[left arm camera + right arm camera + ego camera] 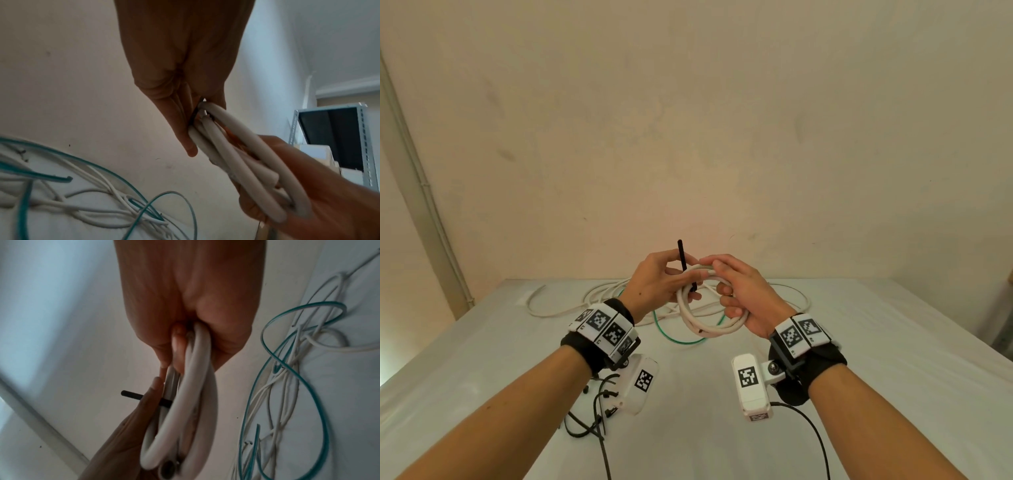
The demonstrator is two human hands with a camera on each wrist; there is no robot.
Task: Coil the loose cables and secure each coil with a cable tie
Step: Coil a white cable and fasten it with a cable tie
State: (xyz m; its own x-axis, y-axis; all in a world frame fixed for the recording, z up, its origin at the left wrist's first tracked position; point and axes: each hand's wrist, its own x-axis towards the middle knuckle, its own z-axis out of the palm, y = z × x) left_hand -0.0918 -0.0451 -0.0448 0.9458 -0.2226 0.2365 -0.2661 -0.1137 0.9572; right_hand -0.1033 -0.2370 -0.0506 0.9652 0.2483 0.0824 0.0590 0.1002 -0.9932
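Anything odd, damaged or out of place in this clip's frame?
Nothing damaged. Both hands hold the white coil, a black cable tie through it, not closed. White and green cables lie tangled on the table.

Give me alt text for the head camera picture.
Two hands hold a coiled white cable above a white table: the right hand grips the coil, and the left hand holds a black cable tie against it. Loose white and green cables lie behind.

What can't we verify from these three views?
- Whether the black cable tie is looped or locked round the white coil: left hand covers it in head view, blurred in the wrist views.
- Spare ties count: left wrist camera hides part.
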